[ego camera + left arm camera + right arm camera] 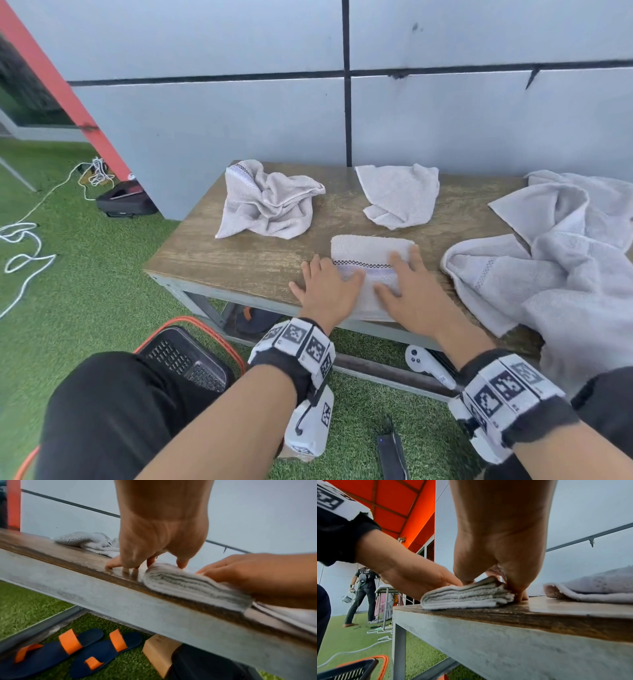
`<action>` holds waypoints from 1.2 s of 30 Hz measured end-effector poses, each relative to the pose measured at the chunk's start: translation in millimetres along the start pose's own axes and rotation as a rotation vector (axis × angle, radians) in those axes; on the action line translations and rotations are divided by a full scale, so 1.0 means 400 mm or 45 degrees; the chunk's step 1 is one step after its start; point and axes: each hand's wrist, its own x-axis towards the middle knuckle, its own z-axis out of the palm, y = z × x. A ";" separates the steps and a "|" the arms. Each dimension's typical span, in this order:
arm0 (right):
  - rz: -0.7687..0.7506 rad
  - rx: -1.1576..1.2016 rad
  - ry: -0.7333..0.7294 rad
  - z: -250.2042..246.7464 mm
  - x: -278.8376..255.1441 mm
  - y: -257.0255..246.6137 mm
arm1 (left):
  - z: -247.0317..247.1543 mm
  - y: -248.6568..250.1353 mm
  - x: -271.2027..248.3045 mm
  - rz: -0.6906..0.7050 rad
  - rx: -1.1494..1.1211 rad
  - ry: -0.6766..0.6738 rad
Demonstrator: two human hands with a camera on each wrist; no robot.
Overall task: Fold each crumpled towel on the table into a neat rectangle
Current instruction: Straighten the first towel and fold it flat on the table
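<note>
A folded grey towel point(371, 251) with a checked stripe lies near the front edge of the wooden table point(253, 260); its stacked layers point(188, 584) point(467, 595) show from the side in both wrist views. My left hand point(327, 284) presses flat on the towel's left edge, fingers partly on the wood. My right hand point(407, 277) presses flat on its right side. A crumpled towel point(267, 202) lies at the back left. A loosely folded one point(400, 195) sits at the back middle. A large crumpled towel point(555, 257) covers the right end.
A grey panelled wall point(342, 102) stands right behind the table. On the grass lie a black crate with an orange rim point(191, 356), sandals point(72, 651) under the table, a white controller point(428, 366) and cables point(24, 246). A person point(361, 595) stands far off left.
</note>
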 end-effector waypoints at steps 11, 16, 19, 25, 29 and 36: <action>-0.033 0.587 0.058 -0.026 -0.053 -0.114 | -0.203 -0.019 -0.034 0.232 -0.835 -0.085; -0.026 0.924 -0.004 -0.047 -0.024 -0.261 | -0.372 -0.080 -0.060 0.267 -1.048 -0.018; -0.087 1.076 -0.036 -0.056 -0.007 -0.399 | -0.476 -0.133 -0.084 0.293 -1.120 0.071; -0.384 0.881 -0.110 -0.019 0.030 -0.654 | -0.674 -0.317 -0.157 0.237 -1.160 0.291; -0.480 0.775 -0.231 0.063 0.075 -0.779 | -0.769 -0.471 -0.179 0.078 -1.146 0.359; -0.609 0.577 -0.486 0.328 0.193 -0.903 | -0.735 -0.781 -0.158 -0.266 -1.197 0.401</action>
